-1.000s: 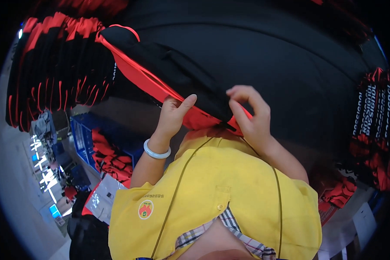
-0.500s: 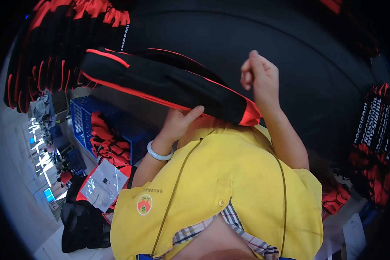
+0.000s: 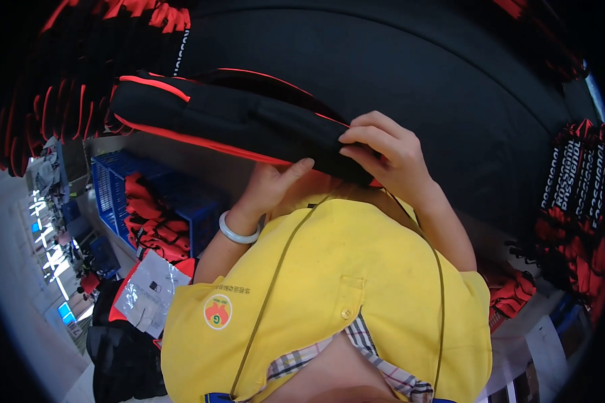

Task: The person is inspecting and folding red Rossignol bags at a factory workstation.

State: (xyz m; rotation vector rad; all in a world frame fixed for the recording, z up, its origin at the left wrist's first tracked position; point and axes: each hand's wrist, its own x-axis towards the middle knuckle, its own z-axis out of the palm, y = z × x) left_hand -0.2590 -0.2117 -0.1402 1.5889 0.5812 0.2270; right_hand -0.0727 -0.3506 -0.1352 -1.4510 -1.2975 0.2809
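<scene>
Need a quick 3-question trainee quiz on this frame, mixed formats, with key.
1. True or false: the right hand grips the end of the long black bag with red trim.
2. Multiple choice: what is on the left wrist?
A. a pale bangle
B. a black watch
C. nothing
3. Fill in: the left hand supports the bag from ____, its thumb reaching up against the red edge.

Key: 1 true; 2 A; 3 below. For background, a blue crate holding red and black items sits at the left, and the person wears a yellow shirt.
</scene>
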